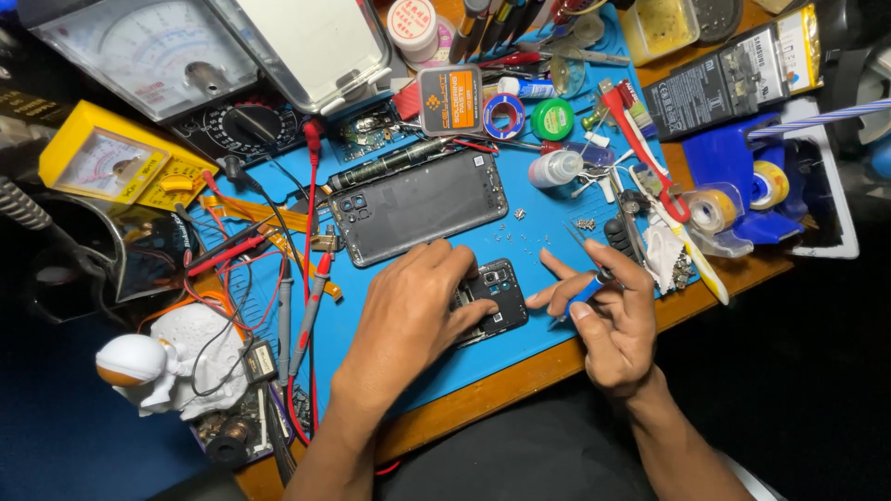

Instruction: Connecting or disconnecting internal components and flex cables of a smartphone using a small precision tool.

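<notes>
My left hand (pixel 413 311) lies flat on a small black phone part (pixel 497 295) on the blue work mat (pixel 548 227), covering its left half. My right hand (pixel 608 311) grips a blue-handled tool (pixel 585 292) between thumb and fingers, just right of that part, its thin tip pointing up and left. An opened dark phone body (pixel 418 206) lies on the mat beyond my left hand. Tiny screws (pixel 583 223) are scattered to the right of it.
Two analogue meters (pixel 148 56) (pixel 111 158) with red and black test leads (pixel 306 278) crowd the left. A white astronaut figure (pixel 172 357) stands front left. Tape rolls (pixel 713 209), a toothbrush (pixel 677 223), solder spools (pixel 504 116), a white bottle (pixel 555 169) and batteries (pixel 733 79) lie at the right and back.
</notes>
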